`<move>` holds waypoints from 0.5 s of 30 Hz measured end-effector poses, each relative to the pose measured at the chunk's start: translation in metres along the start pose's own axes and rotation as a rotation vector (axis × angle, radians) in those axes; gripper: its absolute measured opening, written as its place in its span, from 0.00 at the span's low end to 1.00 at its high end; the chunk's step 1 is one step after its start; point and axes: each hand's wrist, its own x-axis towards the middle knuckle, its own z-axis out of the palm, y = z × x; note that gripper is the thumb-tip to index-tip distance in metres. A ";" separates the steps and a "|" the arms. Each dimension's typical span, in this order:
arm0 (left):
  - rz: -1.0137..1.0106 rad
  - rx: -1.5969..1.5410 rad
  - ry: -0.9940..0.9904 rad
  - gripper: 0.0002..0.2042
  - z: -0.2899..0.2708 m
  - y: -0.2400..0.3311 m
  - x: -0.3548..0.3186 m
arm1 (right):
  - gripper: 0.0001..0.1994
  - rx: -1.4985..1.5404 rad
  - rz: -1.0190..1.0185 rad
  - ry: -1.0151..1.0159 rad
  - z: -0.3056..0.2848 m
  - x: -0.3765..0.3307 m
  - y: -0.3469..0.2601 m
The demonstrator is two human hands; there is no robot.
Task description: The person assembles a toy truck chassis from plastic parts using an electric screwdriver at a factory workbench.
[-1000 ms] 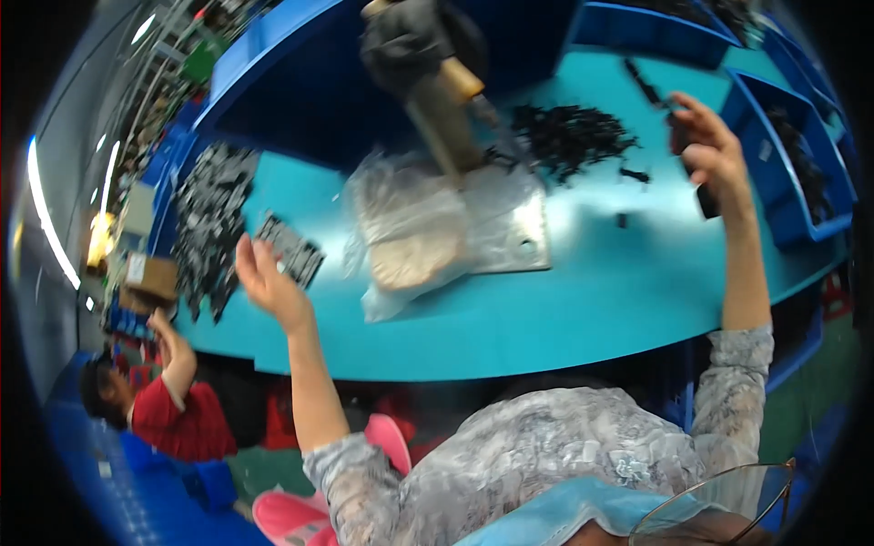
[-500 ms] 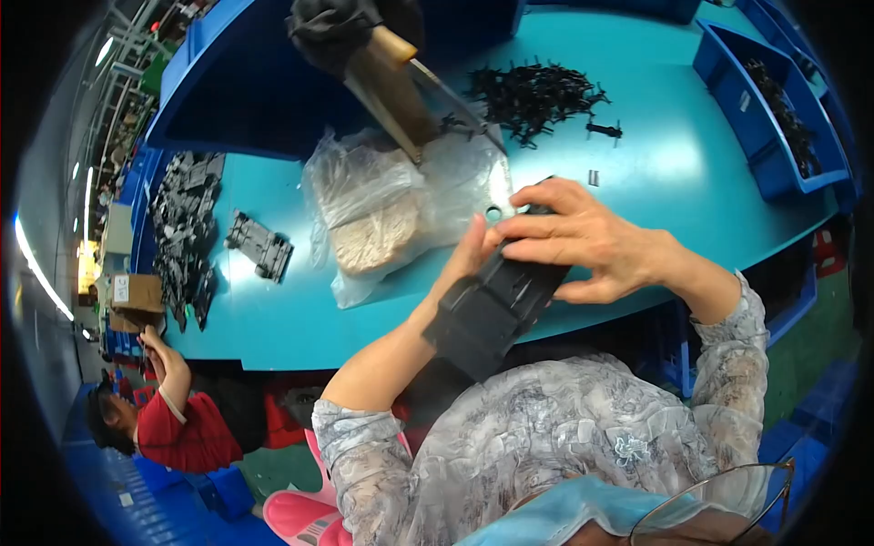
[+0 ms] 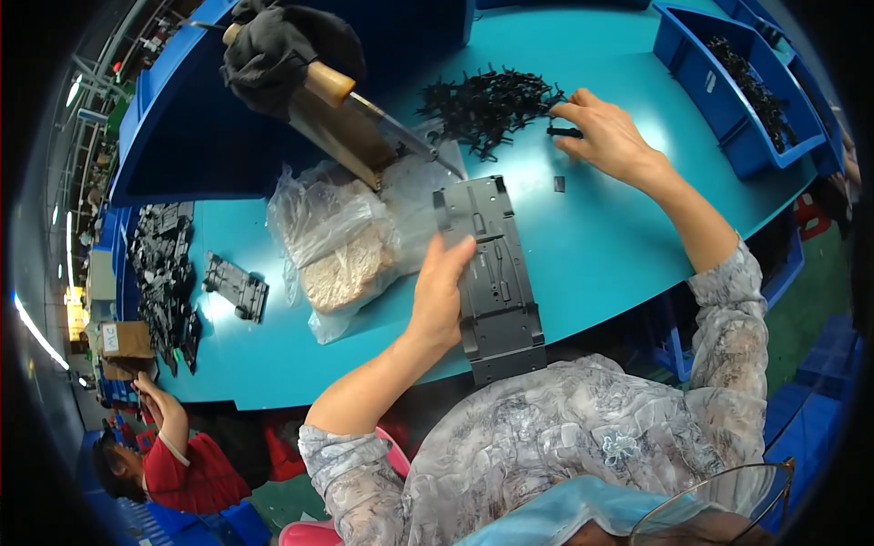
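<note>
A dark grey moulded plastic plate [image 3: 501, 296] is being held in the left hand [image 3: 439, 296], whose thumb is being pressed on its upper face and whose fingers are being partly hidden by it. The plate is being kept lengthwise across the near edge of the turquoise bench [image 3: 628, 255], right of the middle. Its long, matt face is being broken up by slots, small holes and shallow ribs, and its middle is being crossed by a thin line; at both ends its sides are being stepped by short lugs. The right hand [image 3: 612, 141] is being held further in, its fingers half curled and its thumb apart, around a small black part [image 3: 564, 133]; whether that part is being gripped cannot be told.

Near the bench's far right corner, a pile of thin black pieces [image 3: 751, 96] is being contained by a blue bin [image 3: 754, 155]. Toward the far left corner, the bench is being overhung by a large blue container [image 3: 187, 136], its inside being too dark to read. Left of the plate, a beige block [image 3: 350, 273] is being enclosed by a clear plastic bag [image 3: 314, 214]
</note>
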 end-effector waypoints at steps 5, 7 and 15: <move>0.165 0.075 -0.082 0.20 -0.005 -0.009 0.011 | 0.07 0.065 0.028 -0.205 0.013 0.007 0.021; 0.194 0.080 -0.104 0.20 -0.008 -0.013 0.013 | 0.07 0.121 0.023 -0.200 0.013 0.006 0.021; 0.212 0.076 -0.108 0.21 -0.008 -0.020 0.015 | 0.08 1.118 0.240 -0.554 -0.009 -0.004 -0.015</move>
